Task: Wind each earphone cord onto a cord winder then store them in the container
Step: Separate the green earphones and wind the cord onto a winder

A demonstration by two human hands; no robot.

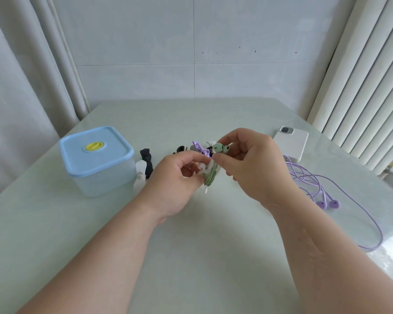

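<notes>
The fingers [192,159] of the left hand [175,184] curl around a white cord winder [205,167] and grip it above the counter [191,257]. A green earphone cord [210,179] is wrapped in loops around the winder. The right hand [256,164] sits just beside it, thumb and forefinger pinching the green earbuds [220,148] at the cord's loose end, the other fingers curled in. Directly behind the hands lie a purple cord winder [200,148] and a black item [180,148], both partly hidden. Left of the hands, a black winder [146,159] and a white winder [140,175] lie just beside the container [104,180], whose blue lid [114,141] with a yellow knob [94,146] is on. To the right, purple earphones [313,182] lie loose on the counter near a white phone [292,143] lying face down.
</notes>
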